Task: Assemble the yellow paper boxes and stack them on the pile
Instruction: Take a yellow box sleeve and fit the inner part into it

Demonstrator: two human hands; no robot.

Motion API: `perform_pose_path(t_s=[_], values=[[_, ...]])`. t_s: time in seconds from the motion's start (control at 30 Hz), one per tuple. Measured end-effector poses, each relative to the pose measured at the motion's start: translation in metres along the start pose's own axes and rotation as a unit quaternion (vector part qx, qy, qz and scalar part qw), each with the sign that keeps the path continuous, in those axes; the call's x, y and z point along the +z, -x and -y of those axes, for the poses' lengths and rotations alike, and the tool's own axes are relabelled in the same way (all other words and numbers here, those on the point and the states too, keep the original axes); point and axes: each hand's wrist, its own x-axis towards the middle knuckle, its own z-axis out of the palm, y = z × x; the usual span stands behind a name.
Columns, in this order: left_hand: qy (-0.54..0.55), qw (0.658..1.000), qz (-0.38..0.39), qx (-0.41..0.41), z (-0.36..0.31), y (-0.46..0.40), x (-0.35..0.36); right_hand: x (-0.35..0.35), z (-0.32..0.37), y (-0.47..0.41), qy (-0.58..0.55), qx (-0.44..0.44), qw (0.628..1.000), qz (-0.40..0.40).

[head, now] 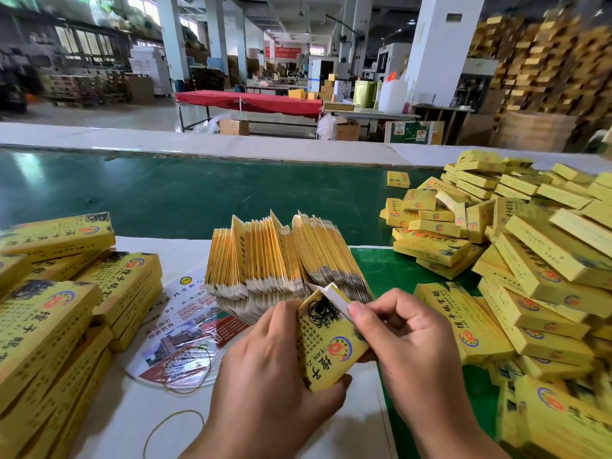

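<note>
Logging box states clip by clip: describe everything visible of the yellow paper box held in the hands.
The yellow printed paper box is thin glossy card with dark ink artwork, black characters and a round red-and-blue logo. It is held tilted above the white table edge, its far end open with a white flap raised. The left hand grips its near left side; the right hand pinches the flap end. Behind it stands the row of flat yellow box blanks.

The left hand (pixel 265 369) covers the near left part of the box (pixel 331 339) it holds, and the right hand (pixel 404 342) hides its right edge. The pile of boxes (pixel 543 276) runs off the right edge, its nearest boxes blurred. The stacks (pixel 56 309) on the left are cut off too. Print on the leaflet (pixel 185 329) is too small to read.
</note>
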Motion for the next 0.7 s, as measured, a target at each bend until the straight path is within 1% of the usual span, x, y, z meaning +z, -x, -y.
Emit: perform_pose_path(t_s=[0.13, 0.27, 0.33, 0.47, 0.57, 0.7], values=[[-0.006, 1.0, 0.015, -0.007, 0.0, 0.001, 0.001, 0.001, 0.0, 0.0, 0.028, -0.015, 0.999, -0.003], [0.003, 1.0, 0.013, -0.003, -0.004, 0.002, 0.003, -0.001, 0.002, -0.002, 0.062, -0.016, 0.998, -0.017], [0.009, 1.0, 0.011, -0.004, -0.004, 0.003, 0.003, -0.002, 0.005, -0.001, 0.077, -0.035, 0.996, -0.013], [0.009, 1.0, 0.019, -0.008, -0.001, 0.003, 0.005, 0.001, 0.009, 0.003, 0.144, -0.111, 0.983, 0.025], [0.012, 1.0, 0.02, -0.011, 0.003, 0.002, 0.008, 0.003, 0.007, 0.002, 0.188, -0.151, 0.97, 0.044], [0.026, 0.999, 0.013, -0.015, 0.007, 0.001, 0.008, 0.002, 0.006, 0.001, 0.226, -0.214, 0.944, 0.105]])
